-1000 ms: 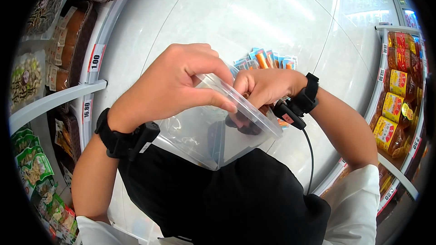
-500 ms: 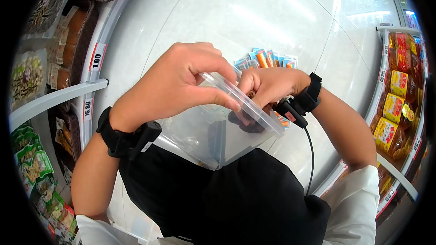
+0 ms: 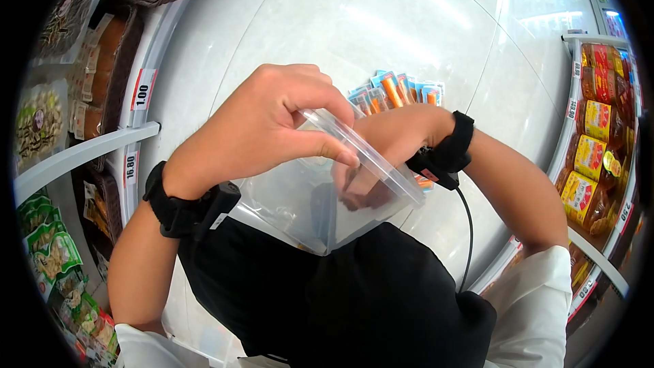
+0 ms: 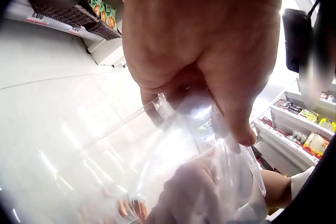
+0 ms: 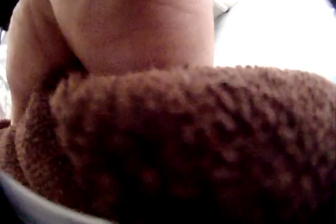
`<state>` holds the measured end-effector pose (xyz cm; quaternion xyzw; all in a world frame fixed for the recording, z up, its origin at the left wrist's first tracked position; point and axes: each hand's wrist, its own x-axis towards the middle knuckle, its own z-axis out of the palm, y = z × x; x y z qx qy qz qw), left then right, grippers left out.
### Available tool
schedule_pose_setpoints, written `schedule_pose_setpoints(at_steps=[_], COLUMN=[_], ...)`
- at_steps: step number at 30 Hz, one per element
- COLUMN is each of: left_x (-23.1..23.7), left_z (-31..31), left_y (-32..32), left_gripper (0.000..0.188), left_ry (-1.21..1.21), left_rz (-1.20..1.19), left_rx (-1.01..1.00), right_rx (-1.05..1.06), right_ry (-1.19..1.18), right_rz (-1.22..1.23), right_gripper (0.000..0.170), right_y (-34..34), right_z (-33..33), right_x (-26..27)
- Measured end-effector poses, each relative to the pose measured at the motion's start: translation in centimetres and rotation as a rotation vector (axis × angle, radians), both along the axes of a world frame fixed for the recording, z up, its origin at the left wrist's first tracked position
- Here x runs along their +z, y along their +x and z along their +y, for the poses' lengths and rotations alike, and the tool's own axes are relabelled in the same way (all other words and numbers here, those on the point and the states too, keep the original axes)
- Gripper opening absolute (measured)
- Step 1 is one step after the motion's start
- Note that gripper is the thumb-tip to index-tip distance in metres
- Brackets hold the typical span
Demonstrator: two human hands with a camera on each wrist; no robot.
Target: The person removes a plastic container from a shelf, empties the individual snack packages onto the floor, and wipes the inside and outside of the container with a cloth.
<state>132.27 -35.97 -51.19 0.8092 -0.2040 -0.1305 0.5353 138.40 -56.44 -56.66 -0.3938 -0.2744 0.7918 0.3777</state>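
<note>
L. hand (image 3: 269, 116), ctr-left of head frame: thumb + fingers pinch rim of clear plastic box (image 3: 289, 204), so box is right at this grip, tilted, mid-frame, over black clothing (image 3: 327, 300). R. hand (image 3: 398, 133), just right of ctr: reaches inside box, holding brown fuzzy cloth (image 5: 199, 140); cloth directly under palm in r. wrist view, fingertips hidden there. Surface: pale tiled floor (image 3: 320, 27) w/ light reflections, upper ctr; orange-and-blue pkts (image 3: 390, 88) lie on it, beyond r. hand. Room: store aisle, l. shelf (image 3: 82, 158) w/ bagged goods + price tags, r. shelf w/ yellow-labelled amber pkgs (image 3: 582, 196).
</note>
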Motion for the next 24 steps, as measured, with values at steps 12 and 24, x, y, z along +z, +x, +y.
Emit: schedule_pose_setpoints(at_steps=[12, 24], left_x=[-2.7, -3.8], left_z=[0.0, -1.7], left_y=[-1.1, -0.9], left_gripper=[0.021, 0.042], left_ry=[-0.005, 0.194], left_rz=[0.249, -0.150], left_rx=[0.053, 0.127], right_rx=[-0.233, -0.436], right_ry=[-0.147, 0.202], right_rz=[-0.209, 0.070], right_gripper=[0.012, 0.017], right_y=[1.6, -1.9], right_z=[1.8, -0.1], right_x=[0.6, -4.9])
